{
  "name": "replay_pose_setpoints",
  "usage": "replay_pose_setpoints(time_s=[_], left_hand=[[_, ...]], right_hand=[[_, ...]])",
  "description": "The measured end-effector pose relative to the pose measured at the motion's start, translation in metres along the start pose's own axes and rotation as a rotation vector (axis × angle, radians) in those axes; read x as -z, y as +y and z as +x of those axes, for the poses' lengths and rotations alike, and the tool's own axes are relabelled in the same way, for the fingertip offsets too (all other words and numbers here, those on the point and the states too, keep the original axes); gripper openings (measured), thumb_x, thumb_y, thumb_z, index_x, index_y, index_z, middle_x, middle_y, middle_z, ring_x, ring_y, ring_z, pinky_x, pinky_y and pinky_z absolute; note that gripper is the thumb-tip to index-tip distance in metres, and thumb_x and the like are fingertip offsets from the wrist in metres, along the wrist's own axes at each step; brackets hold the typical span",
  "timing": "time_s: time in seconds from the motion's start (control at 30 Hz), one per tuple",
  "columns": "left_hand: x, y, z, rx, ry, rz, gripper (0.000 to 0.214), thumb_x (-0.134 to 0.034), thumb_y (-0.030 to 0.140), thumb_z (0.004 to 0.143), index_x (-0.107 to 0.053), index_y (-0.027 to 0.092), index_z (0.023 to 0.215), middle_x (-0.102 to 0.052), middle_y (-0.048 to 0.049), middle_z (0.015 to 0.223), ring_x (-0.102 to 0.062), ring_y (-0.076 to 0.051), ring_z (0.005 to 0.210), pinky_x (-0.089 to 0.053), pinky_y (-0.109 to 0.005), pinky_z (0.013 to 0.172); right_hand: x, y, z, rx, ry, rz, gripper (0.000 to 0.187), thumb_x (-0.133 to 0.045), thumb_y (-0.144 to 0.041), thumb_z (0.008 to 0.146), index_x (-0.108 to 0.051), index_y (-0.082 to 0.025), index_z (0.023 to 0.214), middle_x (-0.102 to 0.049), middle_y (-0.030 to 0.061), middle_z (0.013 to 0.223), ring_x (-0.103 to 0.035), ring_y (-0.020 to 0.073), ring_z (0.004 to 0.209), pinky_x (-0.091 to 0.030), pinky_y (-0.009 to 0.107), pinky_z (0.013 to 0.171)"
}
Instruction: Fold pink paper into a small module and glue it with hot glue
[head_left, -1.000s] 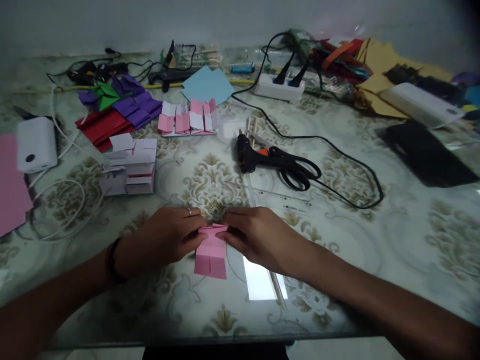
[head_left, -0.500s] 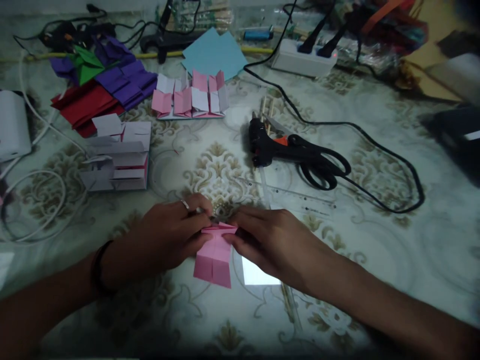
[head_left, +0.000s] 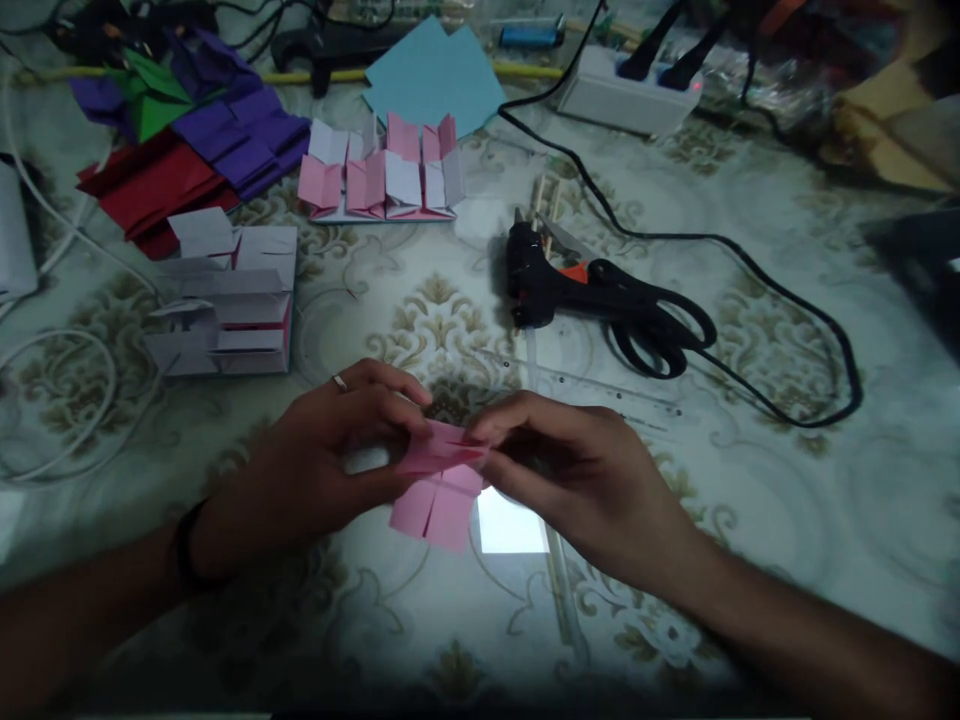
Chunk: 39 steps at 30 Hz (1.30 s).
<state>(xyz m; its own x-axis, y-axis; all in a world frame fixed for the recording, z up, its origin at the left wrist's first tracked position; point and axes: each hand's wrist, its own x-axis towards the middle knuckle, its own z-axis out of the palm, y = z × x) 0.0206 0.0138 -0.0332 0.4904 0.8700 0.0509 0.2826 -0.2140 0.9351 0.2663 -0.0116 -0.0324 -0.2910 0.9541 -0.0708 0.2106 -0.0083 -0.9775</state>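
A folded piece of pink paper [head_left: 442, 500] is held between my two hands at the middle of the table. My left hand [head_left: 349, 435] pinches its left side, thumb below and fingers above, with a ring on one finger. On the right side, my right hand [head_left: 562, 465] grips the edge of the upper fold between thumb and fingertips. The upper flap stands raised, while the lower part shows a crease or slit down its middle. A bright white patch [head_left: 514, 522] lies beside the paper, next to my right hand.
A black glue gun [head_left: 532, 275] and scissors [head_left: 652, 320] lie right of centre, with a clear ruler [head_left: 592, 384] nearer. White-and-pink folded papers [head_left: 382, 175], purple folded paper [head_left: 247, 140], red paper [head_left: 154, 195] and blue sheets [head_left: 435, 80] lie behind. A cord runs from a power strip [head_left: 630, 95].
My hands have lifted the pink paper's upper fold, which now stands more open and tilted. My left fingers have spread wider. The whole view has shifted slightly.
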Motion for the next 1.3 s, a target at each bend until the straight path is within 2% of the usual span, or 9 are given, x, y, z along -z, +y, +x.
replay_pose_setpoints(time_s=[0.13,0.27,0.37,0.5,0.6,0.73,0.9,1.1,1.3], left_hand=[[-0.004,0.003,-0.002,0.143,-0.046,-0.200,0.008,-0.086,0.029,0.092,-0.082,0.026,0.098,-0.080,-0.0070,0.120,-0.078,-0.025,0.111,-0.069,-0.034,0.092],[-0.009,0.009,-0.004,0.206,-0.022,-0.326,0.006,-0.087,0.028,0.090,-0.082,0.026,0.093,-0.082,-0.0047,0.103,-0.079,-0.022,0.097,-0.068,-0.032,0.085],[-0.010,0.012,-0.004,0.242,-0.020,-0.340,0.006,-0.087,0.027,0.089,-0.082,0.025,0.089,-0.082,-0.0032,0.092,-0.078,-0.019,0.084,-0.066,-0.027,0.076],[-0.009,0.009,-0.005,0.217,-0.020,-0.343,0.006,-0.087,0.025,0.089,-0.081,0.022,0.089,-0.081,-0.0031,0.088,-0.078,-0.017,0.080,-0.064,-0.024,0.071],[-0.009,0.006,-0.007,0.179,0.003,-0.282,0.007,-0.086,0.028,0.090,-0.080,0.024,0.088,-0.081,-0.0028,0.087,-0.077,-0.018,0.080,-0.065,-0.025,0.071],[-0.008,0.007,-0.008,0.180,0.021,-0.220,0.008,-0.084,0.030,0.090,-0.078,0.025,0.086,-0.082,-0.0038,0.085,-0.077,-0.021,0.079,-0.066,-0.030,0.070],[-0.012,0.006,-0.008,0.252,0.072,-0.255,0.014,-0.083,0.026,0.088,-0.074,0.023,0.078,-0.082,-0.0024,0.085,-0.075,-0.018,0.077,-0.065,-0.027,0.068],[-0.015,0.005,-0.009,0.260,0.118,-0.156,0.029,-0.082,0.030,0.088,-0.060,0.023,0.071,-0.061,0.0052,0.064,-0.050,-0.010,0.054,-0.042,-0.020,0.046],[-0.014,0.010,-0.007,0.270,0.114,-0.162,0.034,-0.080,0.031,0.088,-0.053,0.023,0.068,-0.046,0.0072,0.058,-0.035,-0.009,0.051,-0.029,-0.022,0.042]], right_hand=[[-0.003,0.001,-0.002,-0.033,-0.010,0.161,0.006,-0.077,-0.019,0.095,-0.080,-0.025,0.094,-0.081,0.0001,0.085,-0.075,0.0151,0.075,-0.059,0.025,0.068],[-0.005,0.000,-0.005,-0.033,0.002,0.191,0.011,-0.079,-0.016,0.094,-0.082,-0.026,0.091,-0.083,0.0001,0.086,-0.077,0.0153,0.077,-0.061,0.026,0.071],[-0.006,0.001,-0.006,-0.036,0.004,0.218,0.007,-0.082,-0.020,0.095,-0.083,-0.025,0.090,-0.084,0.0019,0.087,-0.079,0.0169,0.079,-0.063,0.028,0.072],[-0.007,0.002,-0.005,-0.004,-0.010,0.268,0.007,-0.083,-0.020,0.095,-0.086,-0.026,0.091,-0.085,0.0015,0.088,-0.080,0.0160,0.080,-0.064,0.026,0.073],[-0.008,0.001,-0.004,0.044,0.005,0.241,0.009,-0.083,-0.018,0.095,-0.088,-0.026,0.094,-0.086,0.0023,0.092,-0.081,0.0162,0.083,-0.064,0.027,0.075],[-0.009,0.001,-0.004,0.065,0.036,0.209,0.004,-0.086,-0.027,0.095,-0.088,-0.026,0.092,-0.086,0.0041,0.093,-0.081,0.0184,0.083,-0.065,0.030,0.075],[-0.011,0.003,-0.003,-0.039,0.068,0.231,0.022,-0.090,-0.041,0.092,-0.082,-0.022,0.084,-0.084,0.0038,0.089,-0.078,0.0184,0.081,-0.064,0.029,0.074],[-0.016,0.003,0.000,-0.123,0.077,0.295,0.041,-0.091,-0.052,0.087,-0.069,-0.020,0.073,-0.069,-0.0017,0.071,-0.059,0.0123,0.064,-0.051,0.025,0.060],[-0.018,0.004,0.001,-0.145,0.068,0.362,0.043,-0.093,-0.049,0.084,-0.064,-0.020,0.071,-0.064,-0.0031,0.069,-0.053,0.0110,0.062,-0.046,0.024,0.059]])
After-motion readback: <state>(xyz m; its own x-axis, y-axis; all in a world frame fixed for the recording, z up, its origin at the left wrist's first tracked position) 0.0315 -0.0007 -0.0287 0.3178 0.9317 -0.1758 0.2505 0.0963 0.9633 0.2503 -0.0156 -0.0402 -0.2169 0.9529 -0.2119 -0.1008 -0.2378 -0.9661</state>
